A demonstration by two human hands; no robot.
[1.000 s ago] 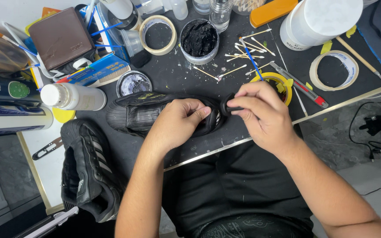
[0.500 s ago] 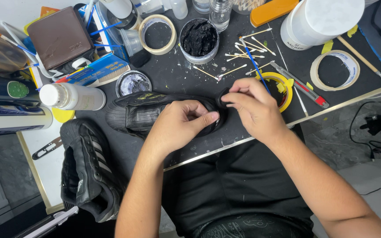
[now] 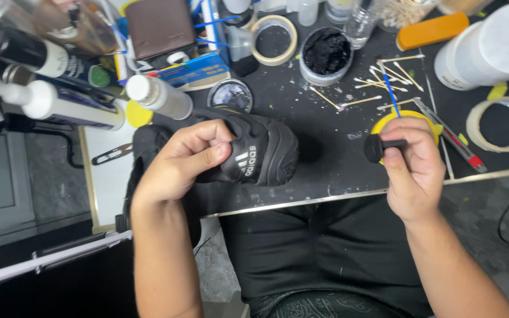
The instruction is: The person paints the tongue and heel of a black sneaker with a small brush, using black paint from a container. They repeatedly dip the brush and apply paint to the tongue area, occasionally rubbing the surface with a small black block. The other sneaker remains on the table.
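My left hand (image 3: 181, 162) grips a black sports shoe (image 3: 254, 154) by its upper, holding it on its side over the dark work mat (image 3: 331, 159). My right hand (image 3: 410, 168) sits to the right of the shoe, apart from it, and holds a small black round-headed dauber (image 3: 377, 146) between thumb and fingers. Just behind that hand lies a yellow lid (image 3: 405, 118) with a blue stick (image 3: 390, 91) across it.
A pot of black paste (image 3: 325, 56), tape rolls (image 3: 273, 40) (image 3: 502, 125), scattered wooden sticks (image 3: 378, 73), a red-tipped knife (image 3: 452, 136), a white tub (image 3: 493, 44), bottles (image 3: 160, 97) and a brown wallet (image 3: 159, 26) crowd the mat. Its metal front edge (image 3: 325, 197) runs above my lap.
My hands have come apart: the right hand has moved away to the right with the dauber, and the left hand has turned the shoe so its side faces up.
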